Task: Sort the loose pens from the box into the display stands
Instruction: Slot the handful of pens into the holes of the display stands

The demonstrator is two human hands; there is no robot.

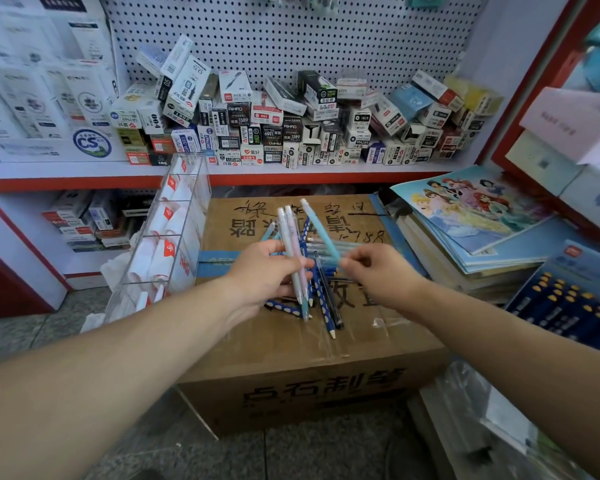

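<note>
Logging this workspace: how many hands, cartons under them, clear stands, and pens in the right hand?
Hands: 2 (left hand, right hand)
Carton: 1
Clear stand: 1
Teal pen in right hand: 1
Total: 5

The left hand (264, 271) curls round a bundle of pens (293, 244), hiding their middles. The right hand (378, 271) pinches a teal pen (321, 233), its curled fingers covering the lower end. Beyond both hands, print on the small boxes (291, 126) is too blurred to read. Right of the right hand, a blue pencil box (568, 299) is cut by the edge.
</note>
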